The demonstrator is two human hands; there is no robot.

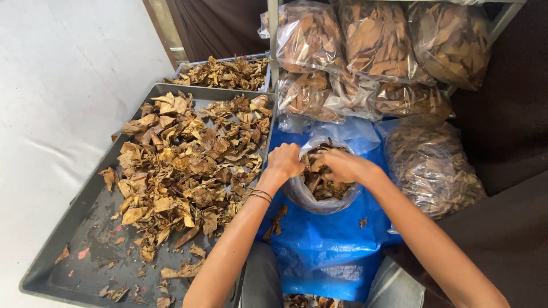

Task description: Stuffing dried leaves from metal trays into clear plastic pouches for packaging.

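Two bare hands meet at the mouth of a clear plastic bag (319, 197) at the centre of the frame, which is partly filled with dry brown leaves (319, 181). The left hand (283, 161) is curled into a closed grip at the bag's left rim, though whether it pinches the plastic or leaves I cannot tell; dark bands (261, 196) circle its wrist. The right hand (337, 164) lies over the opening, fingers bent down onto the leaves inside, so how far its grip is open is hidden. The bag sits on a blue plastic sheet (325, 245). Left of it a large grey tray (85, 251) holds a loose heap of the same leaves (182, 165), with a second tray (225, 71) behind at upper centre. Sealed clear bags of leaves (377, 40) are stacked on a rack at upper right, and another (431, 171) leans just right of the open bag.
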